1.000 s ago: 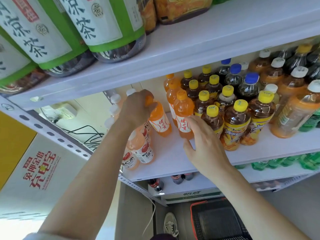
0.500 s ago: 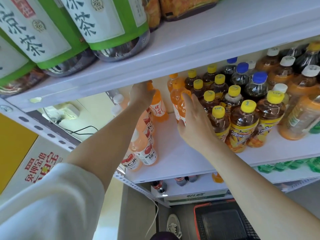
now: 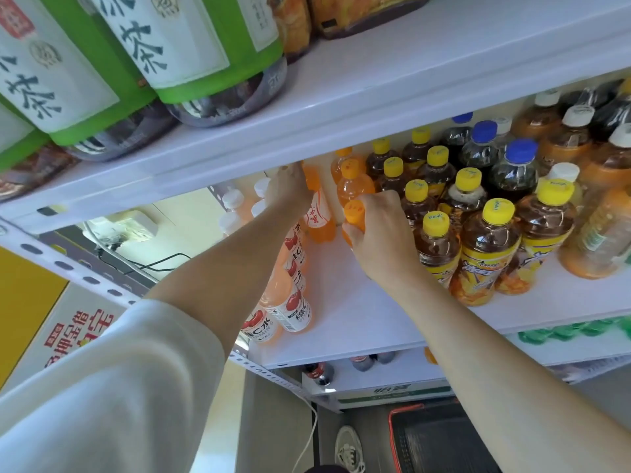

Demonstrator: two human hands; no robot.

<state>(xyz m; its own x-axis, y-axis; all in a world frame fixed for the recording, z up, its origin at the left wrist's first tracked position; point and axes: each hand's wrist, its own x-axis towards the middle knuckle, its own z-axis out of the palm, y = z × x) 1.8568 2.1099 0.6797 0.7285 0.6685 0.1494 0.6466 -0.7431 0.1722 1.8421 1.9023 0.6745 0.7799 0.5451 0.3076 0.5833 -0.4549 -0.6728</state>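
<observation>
While the left hand (image 3: pixel 288 192) curls round the labelled orange bottle (image 3: pixel 319 218) deep on the shelf (image 3: pixel 358 322) and the right hand (image 3: pixel 379 233) clasps the orange-capped bottle (image 3: pixel 354 213) beside the tea bottles (image 3: pixel 485 254), the lining-up looks midway, with neither bottle let go.

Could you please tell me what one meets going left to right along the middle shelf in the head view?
Cherry-label bottles, left hand, orange bottle it grips, second orange bottle, right hand gripping it, yellow-capped tea bottles.
</observation>
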